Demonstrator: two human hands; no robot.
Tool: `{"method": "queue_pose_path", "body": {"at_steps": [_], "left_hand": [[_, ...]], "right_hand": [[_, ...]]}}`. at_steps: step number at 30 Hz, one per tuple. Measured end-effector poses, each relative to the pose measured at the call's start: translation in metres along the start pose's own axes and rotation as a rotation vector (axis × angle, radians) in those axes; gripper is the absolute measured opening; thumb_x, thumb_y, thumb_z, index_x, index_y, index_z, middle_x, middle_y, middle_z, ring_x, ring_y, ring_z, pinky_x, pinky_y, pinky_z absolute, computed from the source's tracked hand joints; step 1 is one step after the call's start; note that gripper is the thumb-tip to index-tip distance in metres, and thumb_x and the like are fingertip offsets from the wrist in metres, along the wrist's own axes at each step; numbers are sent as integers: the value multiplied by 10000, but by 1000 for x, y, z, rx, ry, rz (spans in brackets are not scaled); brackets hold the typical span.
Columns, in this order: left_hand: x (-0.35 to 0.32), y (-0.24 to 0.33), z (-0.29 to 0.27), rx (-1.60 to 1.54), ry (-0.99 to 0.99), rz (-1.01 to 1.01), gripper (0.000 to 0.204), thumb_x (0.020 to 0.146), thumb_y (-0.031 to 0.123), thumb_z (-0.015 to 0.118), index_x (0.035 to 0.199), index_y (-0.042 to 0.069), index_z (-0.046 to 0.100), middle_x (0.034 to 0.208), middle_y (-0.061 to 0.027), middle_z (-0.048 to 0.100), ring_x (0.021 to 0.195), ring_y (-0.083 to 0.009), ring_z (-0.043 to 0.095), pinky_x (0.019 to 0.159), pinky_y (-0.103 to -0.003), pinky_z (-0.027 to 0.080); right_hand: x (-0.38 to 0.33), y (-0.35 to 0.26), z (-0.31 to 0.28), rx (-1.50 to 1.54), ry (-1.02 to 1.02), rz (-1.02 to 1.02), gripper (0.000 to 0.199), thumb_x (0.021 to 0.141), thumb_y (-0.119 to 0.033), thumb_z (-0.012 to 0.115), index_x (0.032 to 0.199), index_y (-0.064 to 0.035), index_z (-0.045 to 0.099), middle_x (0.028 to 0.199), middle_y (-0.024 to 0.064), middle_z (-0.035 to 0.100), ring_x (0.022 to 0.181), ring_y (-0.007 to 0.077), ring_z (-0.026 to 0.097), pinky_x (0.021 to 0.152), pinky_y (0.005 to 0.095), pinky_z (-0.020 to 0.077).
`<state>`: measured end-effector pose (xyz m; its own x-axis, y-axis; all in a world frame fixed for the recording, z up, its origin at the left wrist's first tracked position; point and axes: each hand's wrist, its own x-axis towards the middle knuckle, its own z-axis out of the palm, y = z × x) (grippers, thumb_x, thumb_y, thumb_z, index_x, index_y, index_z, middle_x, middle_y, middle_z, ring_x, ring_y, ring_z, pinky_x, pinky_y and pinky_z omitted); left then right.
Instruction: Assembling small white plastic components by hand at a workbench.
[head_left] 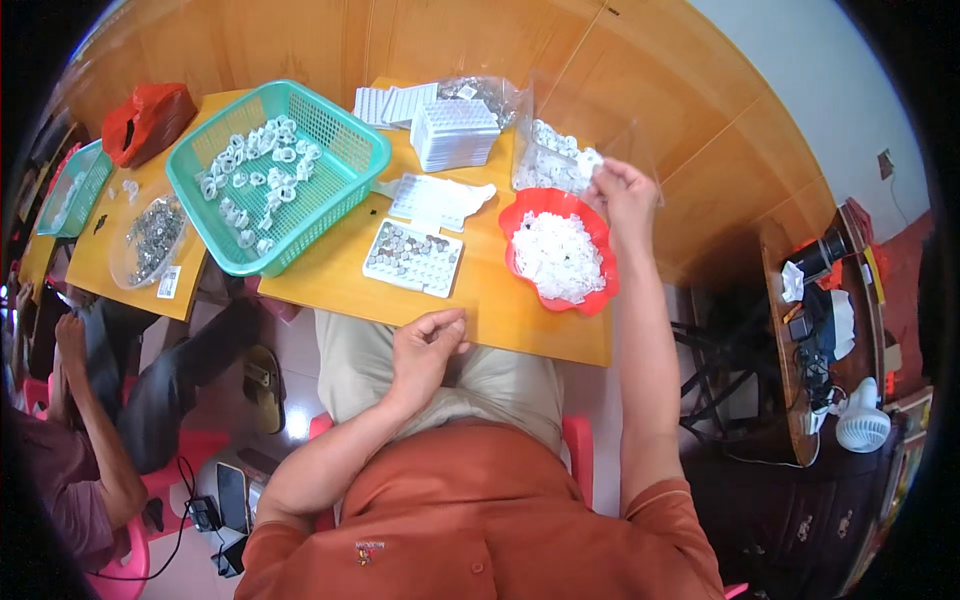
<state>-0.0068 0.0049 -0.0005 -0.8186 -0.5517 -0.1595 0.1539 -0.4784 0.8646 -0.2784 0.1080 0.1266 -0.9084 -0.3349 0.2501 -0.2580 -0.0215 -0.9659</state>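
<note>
My right hand (622,195) reaches over the far right of the table, fingers pinched at a small white plastic part (590,163). Below it lies a transparent bag (550,165) of similar white parts. Just in front stands a red scalloped bowl (515,262) heaped with thin white pieces (560,258). My left hand (428,350) hovers over my lap by the table's front edge, fingers curled together; whatever they may hold is hidden. Beyond it, a white tray (437,278) carries small round metal pieces (405,250), with another white tray (440,200) partly under a white sheet.
A green basket (330,205) with white ring-shaped parts takes up the table's left. Stacked white trays (455,135) and a bag of metal parts (485,95) stand at the back. Further left are a red bag (150,120), a tub of metal parts (152,240) and a seated person (85,450).
</note>
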Motion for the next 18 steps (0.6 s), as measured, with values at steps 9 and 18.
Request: {"method": "queue_pose_path", "body": {"at_steps": [9,18], "left_hand": [[5,-1,-4,-51,-29,7,207,908,56,606,1077,-60,631,866,-49,658,714,-72,602,667,-207,524],[5,-4,-6,-85,-27,-5,200,912,57,601,1072,-59,629,847,-40,649,711,-61,590,661,-204,517]], "right_hand": [[26,13,21,-144,-91,-17,233,847,-55,641,1045,66,630,780,73,644,626,96,601,568,228,533],[-47,42,100,-671,-669,-232,233,782,-116,685,967,25,678,822,132,695,728,188,664,665,312,514]]}}
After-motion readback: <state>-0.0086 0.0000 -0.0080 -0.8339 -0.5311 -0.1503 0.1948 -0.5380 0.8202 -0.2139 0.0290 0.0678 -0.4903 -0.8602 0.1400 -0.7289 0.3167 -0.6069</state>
